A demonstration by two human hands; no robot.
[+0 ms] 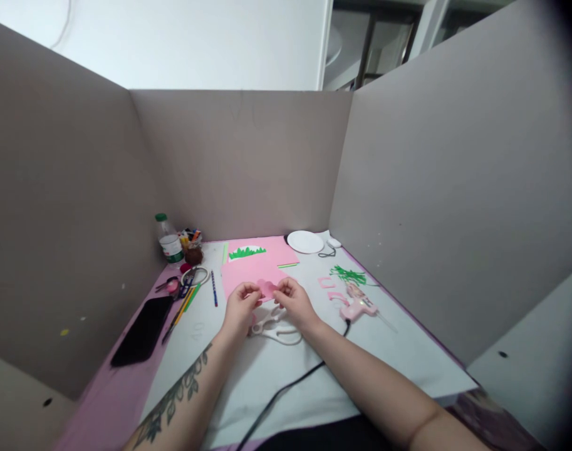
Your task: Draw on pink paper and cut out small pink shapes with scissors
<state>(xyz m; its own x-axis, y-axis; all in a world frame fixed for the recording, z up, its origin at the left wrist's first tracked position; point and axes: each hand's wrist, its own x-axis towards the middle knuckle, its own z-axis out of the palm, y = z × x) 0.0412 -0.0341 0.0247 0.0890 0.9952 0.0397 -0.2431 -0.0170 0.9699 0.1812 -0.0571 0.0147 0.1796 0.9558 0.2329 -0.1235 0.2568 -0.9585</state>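
Observation:
Between my two hands is a small pink paper cutout (pixel 267 287) with a scalloped edge. My left hand (pixel 242 305) pinches its left side, and my right hand (pixel 292 302) pinches the right side. Just beyond lie pink paper sheets (pixel 241 273), the farther one bearing a white piece with a green grass-shaped paper strip (pixel 248 252). Under my hands rest white-handled scissors (pixel 286 338), their blades partly hidden by my fingers.
On the right are a pink glue gun (pixel 358 308) with a black cord (pixel 290 385), green strips (pixel 348 274) and curved pink pieces (pixel 336 295). A white plate (pixel 305 242) sits behind. Leftward are a phone (pixel 143 331), pencils (pixel 184 307) and a bottle (pixel 170 240). Grey partitions surround the table.

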